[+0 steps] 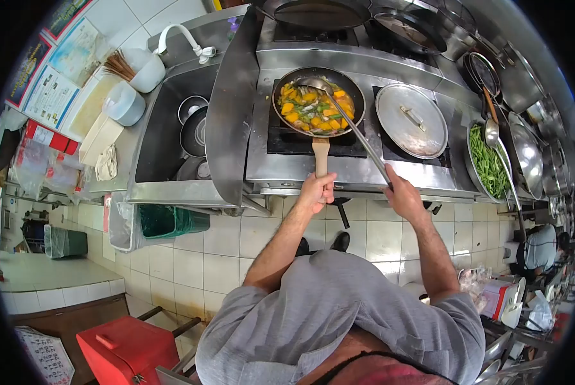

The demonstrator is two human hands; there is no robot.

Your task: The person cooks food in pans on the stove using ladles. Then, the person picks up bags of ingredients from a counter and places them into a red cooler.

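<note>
A round pan (pixel 278 109) sits on the stove, holding orange chunks and green pieces in liquid (pixel 310 112). My left hand (pixel 317 192) is wrapped round the pan's wooden handle (pixel 321 156). A long metal ladle (pixel 362 138) is gripped near its end by my right hand (pixel 404 194); its bowl rests among the food at the pan's upper side. Right of the pan, a large round metal lid (pixel 412 120) lies over the neighbouring burner.
A sink (pixel 165 147) holding pans lies left, behind a metal divider (pixel 230 109). Green vegetables (pixel 486 160) fill a bowl at the right, with a spoon (pixel 491 131) nearby. Dark pans (pixel 316 13) stand on the back burners. A red box (pixel 130 353) is lower left.
</note>
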